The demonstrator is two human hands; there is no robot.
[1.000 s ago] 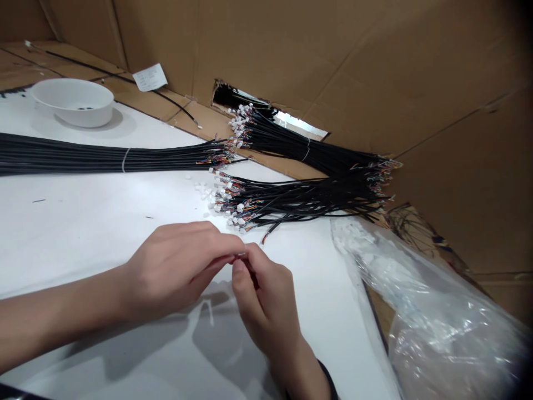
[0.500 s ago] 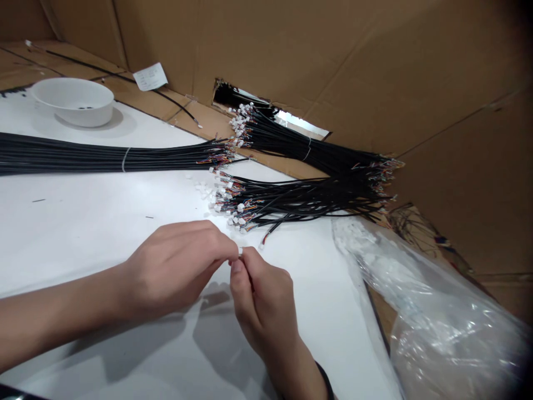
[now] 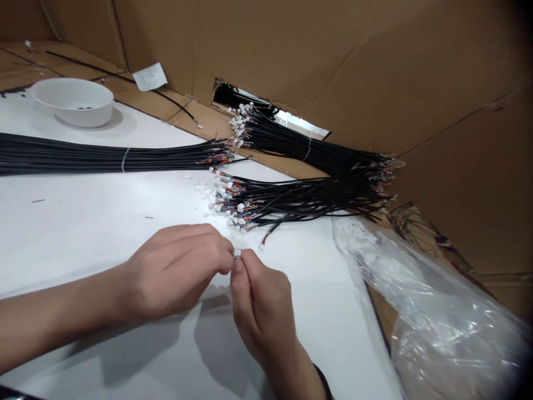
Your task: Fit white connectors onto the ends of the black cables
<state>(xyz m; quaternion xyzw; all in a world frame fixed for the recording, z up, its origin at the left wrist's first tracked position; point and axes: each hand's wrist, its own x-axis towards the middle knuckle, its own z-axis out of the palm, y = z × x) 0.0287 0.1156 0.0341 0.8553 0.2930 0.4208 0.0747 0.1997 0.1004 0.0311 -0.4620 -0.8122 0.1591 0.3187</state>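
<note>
Between my fingertips, above the white tabletop, is a small white connector (image 3: 237, 253). My right hand (image 3: 264, 305) pinches it between thumb and forefinger. My left hand (image 3: 179, 269) is closed in a pinch at the connector's left side, and what its fingers grip is hidden behind them. Just beyond my hands lies a loose pile of black cables (image 3: 300, 200), their white plugs and coloured wires pointing left. One cable end (image 3: 263, 243) sticks out from the pile near my right hand.
A tied cable bundle (image 3: 166, 158) lies at the left, another tied bundle (image 3: 291, 139) farther back. A white bowl (image 3: 73, 114) holds small dark bits. Clear plastic bags (image 3: 437, 311) cover the right side. Cardboard walls (image 3: 333, 66) enclose the back; a paper slip (image 3: 150, 77) lies there.
My fingertips have drawn slightly apart, with the left hand shifting a little left, and more of the white connector shows between them. The cables have not moved.
</note>
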